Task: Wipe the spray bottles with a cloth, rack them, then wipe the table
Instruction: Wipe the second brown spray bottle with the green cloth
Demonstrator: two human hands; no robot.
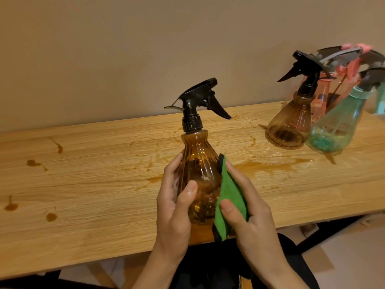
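An amber spray bottle [201,163] with a black trigger head stands upright above the near edge of the wooden table [83,184]. My left hand [175,207] grips its body from the left, thumb across the front. My right hand [248,209] holds a folded green cloth [228,197] and presses it against the bottle's right side. At the back right, another amber bottle [289,122], a teal bottle [337,126] and a pink bottle [321,97] hang tilted by their triggers from a grey rack [341,56].
Brown liquid stains, rings and drops [270,163] are spread over the tabletop, with more drops at the left [11,206]. A plain wall runs behind the table. Black table legs [325,230] and the floor show at the lower right.
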